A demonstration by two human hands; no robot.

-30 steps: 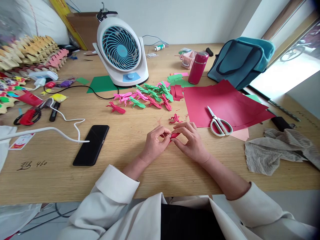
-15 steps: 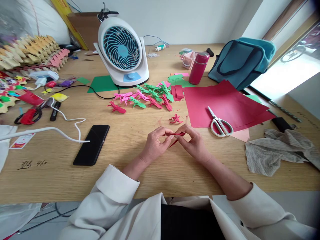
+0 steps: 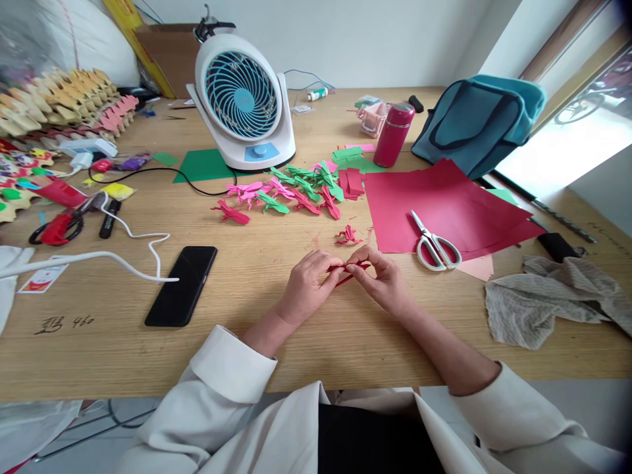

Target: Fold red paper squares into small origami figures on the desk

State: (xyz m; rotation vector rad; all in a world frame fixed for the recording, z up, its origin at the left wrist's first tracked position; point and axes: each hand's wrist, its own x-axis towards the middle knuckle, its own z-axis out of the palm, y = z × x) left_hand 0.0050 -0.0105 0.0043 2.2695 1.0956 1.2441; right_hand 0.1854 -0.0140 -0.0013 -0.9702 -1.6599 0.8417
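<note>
Over one worktop [image 3: 266, 263], two hands, the left hand [image 3: 306, 286] and the right hand [image 3: 382, 284], are pinching one folded red paper [image 3: 344, 280] between their fingertips, now showing narrower and longer than a second ago. One red paper figure [image 3: 348, 235] is lying just beyond.

Head-worn view, facing forward and down, close above wooden table [image 3: 113, 359]

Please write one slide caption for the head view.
Left hand and right hand pinch folded red paper near paper figures, scissors and phone.
</note>
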